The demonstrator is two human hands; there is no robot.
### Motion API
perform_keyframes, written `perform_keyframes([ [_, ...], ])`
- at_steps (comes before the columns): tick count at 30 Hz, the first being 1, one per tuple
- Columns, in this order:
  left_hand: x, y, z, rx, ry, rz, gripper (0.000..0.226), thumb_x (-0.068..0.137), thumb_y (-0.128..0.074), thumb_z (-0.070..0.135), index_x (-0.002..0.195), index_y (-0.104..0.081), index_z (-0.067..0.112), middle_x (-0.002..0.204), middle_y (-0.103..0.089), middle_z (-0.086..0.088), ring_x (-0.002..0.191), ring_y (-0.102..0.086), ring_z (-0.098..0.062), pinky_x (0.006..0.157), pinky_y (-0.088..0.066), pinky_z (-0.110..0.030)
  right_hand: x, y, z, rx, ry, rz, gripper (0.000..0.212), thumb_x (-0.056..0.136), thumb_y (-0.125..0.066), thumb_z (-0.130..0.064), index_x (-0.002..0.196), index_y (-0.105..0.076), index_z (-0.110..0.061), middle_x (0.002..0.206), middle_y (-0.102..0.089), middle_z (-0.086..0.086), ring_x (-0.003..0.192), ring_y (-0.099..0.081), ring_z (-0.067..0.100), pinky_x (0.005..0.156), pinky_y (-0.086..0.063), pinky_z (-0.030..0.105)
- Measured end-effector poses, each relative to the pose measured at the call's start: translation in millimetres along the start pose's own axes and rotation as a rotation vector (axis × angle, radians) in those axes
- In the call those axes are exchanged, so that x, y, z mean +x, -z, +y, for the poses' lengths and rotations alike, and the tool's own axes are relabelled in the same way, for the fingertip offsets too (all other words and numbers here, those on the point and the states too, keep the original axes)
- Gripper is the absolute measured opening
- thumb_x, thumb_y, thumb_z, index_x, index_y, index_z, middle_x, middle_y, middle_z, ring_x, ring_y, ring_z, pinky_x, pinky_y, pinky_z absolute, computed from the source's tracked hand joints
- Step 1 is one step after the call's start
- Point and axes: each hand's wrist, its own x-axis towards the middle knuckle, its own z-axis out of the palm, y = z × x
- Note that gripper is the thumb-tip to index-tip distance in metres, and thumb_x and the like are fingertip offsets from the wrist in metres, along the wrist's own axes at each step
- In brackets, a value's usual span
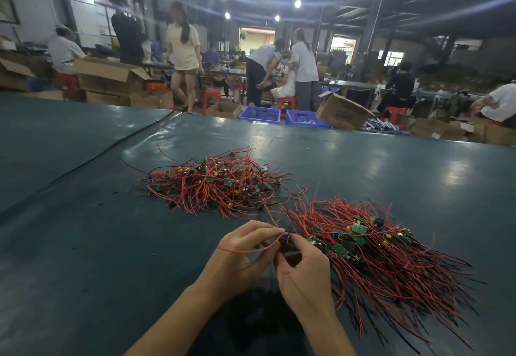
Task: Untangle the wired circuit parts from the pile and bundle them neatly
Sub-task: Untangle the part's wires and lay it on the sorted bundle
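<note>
Left hand (243, 255): curled, pinching circuit part (284, 238).
Right hand (304, 274): fingertips pinch the same part.
Red wire (245, 250): crosses the left palm.
Part location: beside aligned bundle (377, 249).
Tangled pile (215, 185): farther back on table (83, 244).
Cardboard box (342, 112) print: unreadable.

No legible text anywhere; cardboard box (342, 114) print too blurred.

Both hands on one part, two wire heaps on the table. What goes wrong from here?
1. The circuit part pinched by left hand and right hand sits at the edge of the near heap; pulling may drag neighbours along.
2. Stray wires of the far pile reach the near heap, so they may re-tangle.
</note>
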Motion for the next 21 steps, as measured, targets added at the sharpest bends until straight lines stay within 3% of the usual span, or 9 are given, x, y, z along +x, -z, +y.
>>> perform_keyframes([
  [3,1,0,3,-0.046,-0.015,-0.007,0.025,0.089,-0.066,0.008,0.113,-0.070,0.008,0.108,-0.067,0.000,0.097,-0.065,-0.011,0.079,-0.055,-0.027,0,1,0,0.004,0.006,0.031,0.031,0.085,-0.069,-0.005,0.093,-0.066,-0.035,0.086,-0.066,-0.013,0.083,-0.062,0.000,0.073,-0.048,0.015],
  [7,3,-2,3,-0.106,0.059,0.057,0.023,0.085,-0.072,0.021,0.105,-0.071,0.010,0.098,-0.070,0.002,0.085,-0.067,-0.009,0.072,-0.054,-0.023,0,0,2,-0.023,0.053,0.045,0.033,0.083,-0.070,-0.002,0.108,-0.071,-0.023,0.089,-0.060,-0.010,0.083,-0.059,0.005,0.076,-0.051,0.026],
  [9,7,-6,3,-0.188,0.220,0.168,0.007,0.085,-0.072,0.013,0.092,-0.073,0.013,0.082,-0.073,0.003,0.074,-0.069,-0.009,0.067,-0.054,-0.023,1,-2,1,0.004,0.064,0.088,0.039,0.083,-0.071,-0.001,0.118,-0.069,-0.019,0.092,-0.060,-0.009,0.082,-0.059,0.005,0.073,-0.050,0.021],
  [11,11,-10,6,-0.387,0.440,0.271,0.010,0.086,-0.068,0.006,0.081,-0.072,0.014,0.072,-0.073,0.001,0.068,-0.070,-0.009,0.063,-0.054,-0.021,1,-4,-1,0.116,0.023,0.123,0.043,0.085,-0.069,0.000,0.122,-0.065,-0.021,0.097,-0.063,-0.007,0.079,-0.061,0.008,0.068,-0.051,0.019],
  [14,15,-7,5,-0.720,0.656,0.405,0.014,0.082,-0.066,0.019,0.077,-0.070,0.008,0.073,-0.072,-0.010,0.068,-0.071,-0.020,0.059,-0.055,-0.022,3,-6,-1,0.257,-0.059,0.170,0.036,0.087,-0.067,-0.003,0.116,-0.065,-0.026,0.098,-0.069,-0.007,0.073,-0.064,0.014,0.063,-0.054,0.024],
  [18,15,-4,5,-0.800,0.703,0.426,0.018,0.078,-0.066,0.029,0.077,-0.071,0.011,0.075,-0.072,-0.013,0.068,-0.070,-0.021,0.059,-0.055,-0.022,3,-5,-2,0.222,-0.092,0.079,0.021,0.086,-0.073,-0.015,0.103,-0.069,-0.026,0.097,-0.070,-0.008,0.079,-0.062,0.003,0.066,-0.048,0.011],
  [21,13,-4,7,-0.759,0.689,0.397,0.015,0.079,-0.067,0.028,0.075,-0.073,0.016,0.075,-0.072,-0.009,0.068,-0.070,-0.018,0.062,-0.054,-0.020,1,-8,-2,0.164,-0.073,-0.020,0.024,0.082,-0.078,-0.022,0.105,-0.072,-0.021,0.096,-0.069,-0.008,0.087,-0.061,-0.002,0.070,-0.046,0.009],
])
